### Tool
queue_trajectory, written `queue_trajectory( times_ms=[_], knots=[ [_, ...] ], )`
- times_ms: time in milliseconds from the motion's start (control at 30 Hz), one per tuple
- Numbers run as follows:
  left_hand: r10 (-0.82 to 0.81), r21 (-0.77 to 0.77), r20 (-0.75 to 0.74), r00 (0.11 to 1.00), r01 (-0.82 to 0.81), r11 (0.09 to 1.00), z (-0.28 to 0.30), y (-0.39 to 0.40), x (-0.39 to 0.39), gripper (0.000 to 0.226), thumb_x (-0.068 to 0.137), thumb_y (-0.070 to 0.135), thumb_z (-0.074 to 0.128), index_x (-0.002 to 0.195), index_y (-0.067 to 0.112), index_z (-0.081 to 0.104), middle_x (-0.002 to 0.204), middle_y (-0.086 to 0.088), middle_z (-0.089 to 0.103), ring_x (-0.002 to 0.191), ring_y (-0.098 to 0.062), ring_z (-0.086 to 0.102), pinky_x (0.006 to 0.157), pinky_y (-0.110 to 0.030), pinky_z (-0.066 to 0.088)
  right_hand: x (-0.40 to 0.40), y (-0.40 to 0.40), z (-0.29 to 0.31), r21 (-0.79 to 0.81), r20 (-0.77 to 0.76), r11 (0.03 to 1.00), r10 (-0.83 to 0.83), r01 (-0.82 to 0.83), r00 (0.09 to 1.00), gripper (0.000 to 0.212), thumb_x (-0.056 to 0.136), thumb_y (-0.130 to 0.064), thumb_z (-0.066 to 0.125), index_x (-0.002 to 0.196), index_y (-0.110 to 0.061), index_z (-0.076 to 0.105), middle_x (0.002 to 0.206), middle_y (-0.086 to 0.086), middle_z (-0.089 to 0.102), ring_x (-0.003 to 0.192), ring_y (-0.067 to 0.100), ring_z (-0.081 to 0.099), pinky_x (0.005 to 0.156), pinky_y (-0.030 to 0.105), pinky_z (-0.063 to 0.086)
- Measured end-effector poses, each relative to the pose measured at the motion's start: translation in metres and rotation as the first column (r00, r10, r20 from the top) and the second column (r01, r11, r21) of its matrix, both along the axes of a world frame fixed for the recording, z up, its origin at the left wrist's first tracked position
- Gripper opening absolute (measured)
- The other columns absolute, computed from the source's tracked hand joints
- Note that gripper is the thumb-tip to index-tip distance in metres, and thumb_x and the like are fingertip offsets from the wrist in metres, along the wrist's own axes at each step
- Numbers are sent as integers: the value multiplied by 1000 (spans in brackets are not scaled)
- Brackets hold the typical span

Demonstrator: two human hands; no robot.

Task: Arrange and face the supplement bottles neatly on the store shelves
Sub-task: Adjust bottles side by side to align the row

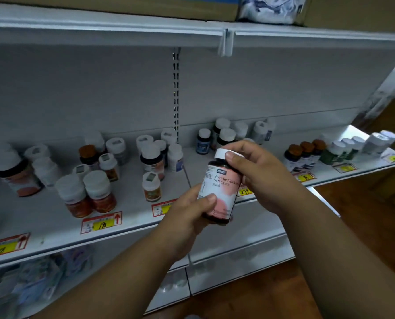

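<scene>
A dark supplement bottle (219,189) with a white cap and a pink-and-white "Soft Candy" label is held up in front of the shelf, its label facing me. My left hand (187,210) grips its lower part from the left. My right hand (258,173) grips the cap and upper side, thumb on the cap. Behind them, the white shelf (132,210) carries several scattered bottles: orange-labelled ones (88,194) at front left, a dark-bottle cluster (152,155) in the middle, blue and dark ones (217,137) further back.
A tidy row of brown-capped (304,155) and green-labelled bottles (339,150) stands at the shelf's right end. Red-and-yellow price tags (101,223) line the shelf's front edge. Cardboard boxes (127,5) sit on the upper shelf. Packaged goods fill the lower shelf (31,279). Wood floor lies at right.
</scene>
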State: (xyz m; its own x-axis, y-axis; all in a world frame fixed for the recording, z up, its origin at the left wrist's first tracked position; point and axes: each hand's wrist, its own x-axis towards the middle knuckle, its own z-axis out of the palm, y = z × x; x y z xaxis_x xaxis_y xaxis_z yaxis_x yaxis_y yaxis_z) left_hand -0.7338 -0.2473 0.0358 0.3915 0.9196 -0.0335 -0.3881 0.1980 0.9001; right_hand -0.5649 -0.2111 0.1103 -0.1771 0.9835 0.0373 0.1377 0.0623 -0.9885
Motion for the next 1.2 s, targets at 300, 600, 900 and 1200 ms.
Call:
queue_trajectory(
  times_ms=[300,600,900,1200],
  knots=[
    [87,102,-281,956,-60,993,-13,54,27,59,65,41,79,117,29,54,109,9,69,102,-13,66,82,-27,53,18,48,-2,123,220,957,-285,263,933,42,68,-59,72,93,-28,60,86,-4,68,75,8,65,63,28,53],
    [-38,-247,257,966,104,963,-31,94,42,58,80,35,55,128,3,59,124,-25,60,110,-38,59,95,-47,47,54,113,-8,-42,140,981,192,-188,971,15,87,-17,67,102,-16,67,95,0,73,86,17,69,73,33,57],
    [483,330,-699,528,-361,872,-54,105,67,53,67,43,83,111,44,52,101,26,61,94,19,53,71,1,40,54,156,-57,173,573,913,211,-369,792,36,72,-44,77,99,-37,53,98,-17,53,86,-1,53,67,15,40],
    [451,331,-768,454,-321,887,-70,116,60,68,73,39,81,131,34,47,121,17,60,103,7,54,77,1,37,42,161,-96,263,634,871,167,-415,755,44,65,-61,67,94,-42,42,93,-19,39,82,-4,42,62,16,33]
  ],
)
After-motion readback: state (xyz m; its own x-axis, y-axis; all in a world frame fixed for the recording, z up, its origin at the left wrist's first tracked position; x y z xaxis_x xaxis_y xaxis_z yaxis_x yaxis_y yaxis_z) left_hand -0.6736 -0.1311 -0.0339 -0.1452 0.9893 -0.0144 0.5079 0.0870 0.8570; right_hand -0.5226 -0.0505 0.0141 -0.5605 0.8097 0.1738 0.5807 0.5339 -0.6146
